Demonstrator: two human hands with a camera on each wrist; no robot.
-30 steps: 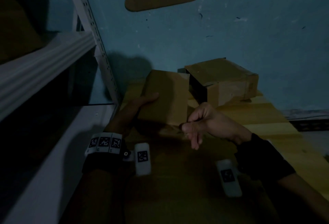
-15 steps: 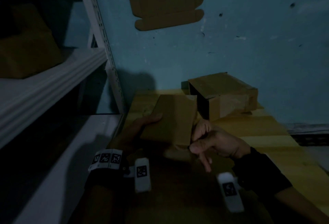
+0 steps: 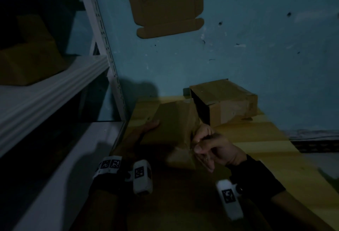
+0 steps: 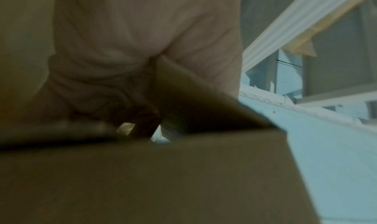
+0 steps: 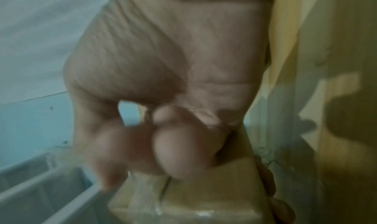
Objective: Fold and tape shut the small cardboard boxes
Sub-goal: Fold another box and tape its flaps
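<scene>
head: left hand (image 3: 141,134) grip clasps small box (image 3: 174,120) | right wrist: glossy tape (image 5: 151,206); right hand (image 5: 167,69) grip unclear

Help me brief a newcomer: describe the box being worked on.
On the wooden table beside the white shelving, look between the hands. The small box is there: left hand grips its side, right hand pinches its near corner. The rear box is untouched.

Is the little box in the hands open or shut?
Shut, where visible: the small brown cardboard box has flaps flat under shiny tape. Other faces are hidden.
</scene>
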